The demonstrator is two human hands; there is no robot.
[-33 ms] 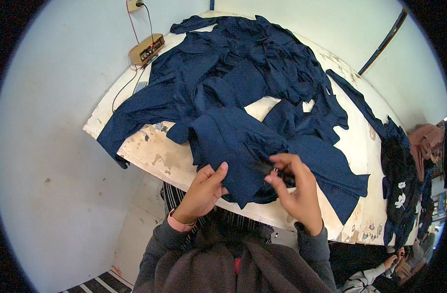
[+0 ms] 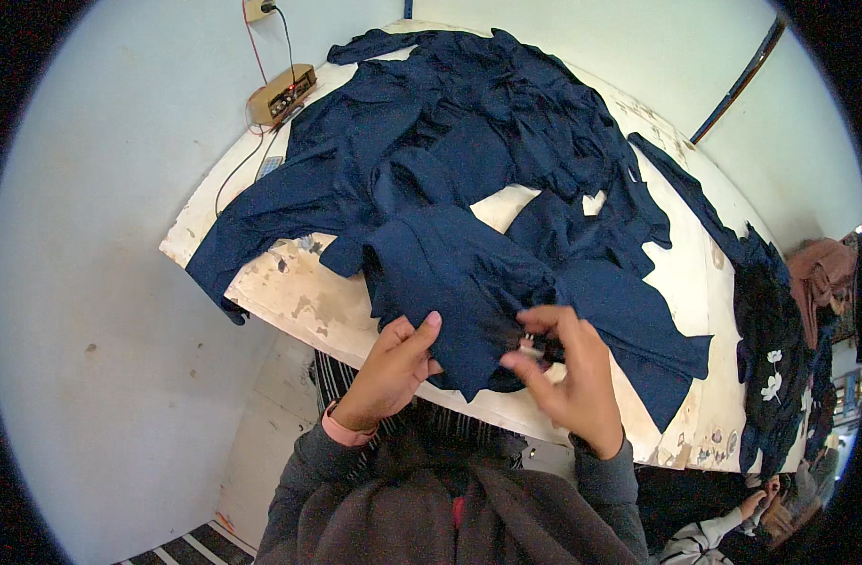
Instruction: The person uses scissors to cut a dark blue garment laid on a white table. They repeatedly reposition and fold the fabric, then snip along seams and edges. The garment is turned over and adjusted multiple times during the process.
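A: Listing item one: navy cloth piece [image 2: 450, 273], lying at the near edge of the counter [image 2: 299, 301], its lower corner hanging over that edge toward the person.

B: Hands?

A: Left hand [image 2: 388, 372] rests fingers-down on the piece's near hem, pressing it flat, apparently to hold the fabric steady. Right hand [image 2: 567, 377], just right of the left one, is pinched around a small pale-and-dark object [image 2: 530, 347] at the same hem; what it is cannot be told.

B: Item two?

A: Heap of navy garments [image 2: 487, 122], beyond the cloth piece, spread across the middle and far part of the counter, probably stock waiting its turn.

B: Remainder?

A: Small tan box with wires [image 2: 280, 94], at the far left corner of the counter, well apart from the cloth piece. Dark garments with white flowers [image 2: 770, 367], draped over the counter's right edge.
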